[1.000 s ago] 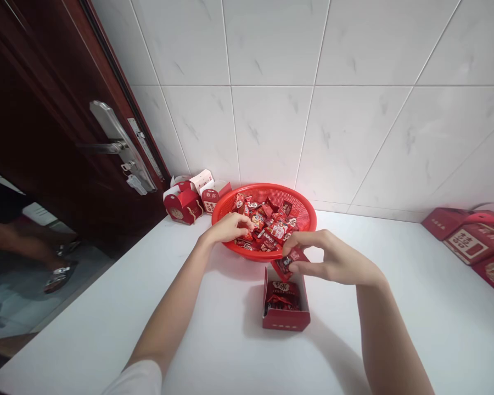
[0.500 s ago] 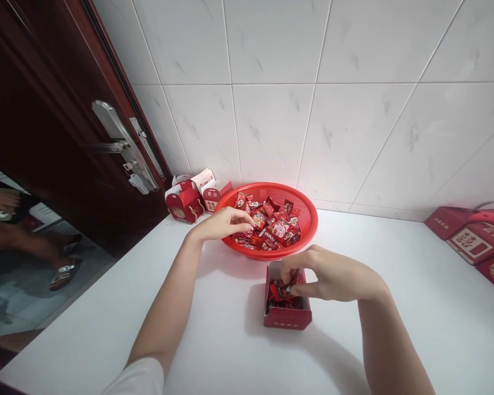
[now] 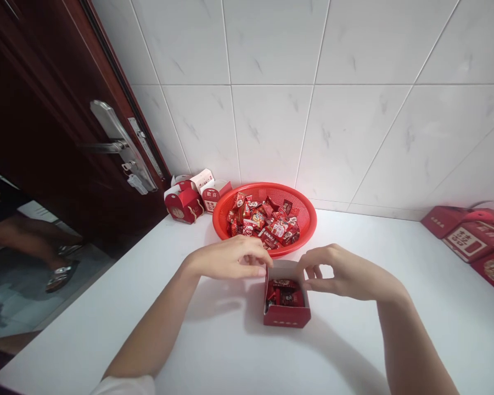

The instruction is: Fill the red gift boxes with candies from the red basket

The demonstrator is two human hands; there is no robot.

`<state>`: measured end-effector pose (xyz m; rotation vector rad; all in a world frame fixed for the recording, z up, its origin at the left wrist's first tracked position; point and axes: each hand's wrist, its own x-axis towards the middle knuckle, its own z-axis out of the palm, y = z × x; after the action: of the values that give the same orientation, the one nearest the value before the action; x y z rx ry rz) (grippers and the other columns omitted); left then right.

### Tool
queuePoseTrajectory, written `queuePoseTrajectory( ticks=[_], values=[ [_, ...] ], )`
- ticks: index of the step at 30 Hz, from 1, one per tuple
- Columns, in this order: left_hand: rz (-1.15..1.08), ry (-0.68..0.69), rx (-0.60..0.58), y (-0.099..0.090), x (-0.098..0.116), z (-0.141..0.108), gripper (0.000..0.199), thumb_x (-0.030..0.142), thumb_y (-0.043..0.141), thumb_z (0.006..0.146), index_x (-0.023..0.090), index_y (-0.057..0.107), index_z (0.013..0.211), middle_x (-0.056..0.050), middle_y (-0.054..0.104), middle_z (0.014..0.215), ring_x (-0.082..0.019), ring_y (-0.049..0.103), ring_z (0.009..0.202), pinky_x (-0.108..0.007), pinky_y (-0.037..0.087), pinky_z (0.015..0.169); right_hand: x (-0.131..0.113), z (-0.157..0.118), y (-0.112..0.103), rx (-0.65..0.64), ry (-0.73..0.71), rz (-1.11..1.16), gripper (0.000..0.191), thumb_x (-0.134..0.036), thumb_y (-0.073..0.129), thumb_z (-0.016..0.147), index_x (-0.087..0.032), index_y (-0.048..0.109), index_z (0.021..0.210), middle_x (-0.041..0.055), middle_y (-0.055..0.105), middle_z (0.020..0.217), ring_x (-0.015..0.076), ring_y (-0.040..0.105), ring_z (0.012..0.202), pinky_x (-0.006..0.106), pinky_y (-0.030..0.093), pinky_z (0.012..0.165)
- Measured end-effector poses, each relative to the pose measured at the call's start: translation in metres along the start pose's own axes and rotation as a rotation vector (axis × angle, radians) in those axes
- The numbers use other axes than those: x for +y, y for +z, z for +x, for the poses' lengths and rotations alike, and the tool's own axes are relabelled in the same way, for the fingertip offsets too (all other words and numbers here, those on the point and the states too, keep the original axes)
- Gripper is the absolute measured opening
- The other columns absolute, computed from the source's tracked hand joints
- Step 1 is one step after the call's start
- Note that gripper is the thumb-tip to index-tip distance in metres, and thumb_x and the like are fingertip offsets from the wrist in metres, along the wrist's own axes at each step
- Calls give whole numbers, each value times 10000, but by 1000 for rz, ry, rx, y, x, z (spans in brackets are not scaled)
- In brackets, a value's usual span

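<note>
a white table (image 3: 387, 247) stands against a pale tiled wall (image 3: 271, 131), beside a dark door (image 3: 33, 109).

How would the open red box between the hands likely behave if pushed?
The open red box would probably slide rather than roll, given its flat sides. It looks like thin card, so it might flex if squeezed. With no lid closed over them, the wrapped sweets could spill if it tipped.

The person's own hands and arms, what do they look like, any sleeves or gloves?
The left hand and right hand are bare, without visible gloves, rings or watch. A white sleeve shows on the left arm; no sleeve shows on the right arm.
</note>
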<state>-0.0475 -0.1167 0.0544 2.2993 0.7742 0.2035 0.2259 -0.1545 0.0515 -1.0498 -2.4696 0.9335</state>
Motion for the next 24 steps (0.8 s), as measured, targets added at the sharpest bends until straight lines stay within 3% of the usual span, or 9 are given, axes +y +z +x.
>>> queuePoseTrajectory(
  ticks=[5, 9, 12, 16, 20, 24],
  values=[
    [47, -108, 26, 18, 1, -5, 339, 452, 580, 923, 250, 724, 1154, -64, 663, 1041, -204, 636, 899, -287, 462, 788, 11, -14, 12, -10, 55, 55, 193, -399, 643, 920, -243, 713, 1011, 19, 706, 821, 175, 629, 738, 281, 495, 668],
    [56, -187, 63, 26, 7, -6, 400, 602, 616, 868, 221, 715, 943, -61, 627, 1113, -219, 624, 929, -304, 461, 798, 15, -23, 22, 58, 68, 51, 339, -569, 661, 880, -239, 645, 959, 39, 679, 958, 195, 617, 859, 305, 500, 757],
    [64, -160, 94, 34, 9, -7, 424, 634, 711, 778, 214, 676, 831, -62, 596, 1290, -263, 608, 1080, -339, 452, 897, 19, -30, 29, 110, 107, 46, 464, -651, 725, 778, -234, 568, 909, 39, 642, 989, 205, 589, 865, 318, 495, 754],
    [36, -64, 157, 46, 8, -9, 349, 524, 802, 735, 210, 654, 765, -57, 610, 1317, -275, 571, 1186, -345, 422, 977, 25, -35, 42, 141, 135, 50, 486, -639, 744, 765, -238, 497, 886, 34, 618, 1027, 198, 573, 840, 325, 489, 741],
    [24, -42, 206, 54, 14, -7, 106, 280, 708, 815, 212, 628, 831, -30, 690, 1029, -207, 620, 962, -301, 453, 857, 29, -32, 56, 223, 172, 36, 344, -547, 638, 901, -240, 484, 917, 32, 600, 965, 189, 568, 807, 328, 484, 726],
    [103, -90, 206, 61, 23, -3, 76, 157, 591, 791, 212, 608, 840, -2, 670, 862, -187, 594, 833, -299, 437, 785, 31, -28, 63, 262, 171, 36, 262, -471, 610, 934, -240, 486, 923, 28, 589, 939, 188, 570, 796, 329, 485, 715]
  ],
)
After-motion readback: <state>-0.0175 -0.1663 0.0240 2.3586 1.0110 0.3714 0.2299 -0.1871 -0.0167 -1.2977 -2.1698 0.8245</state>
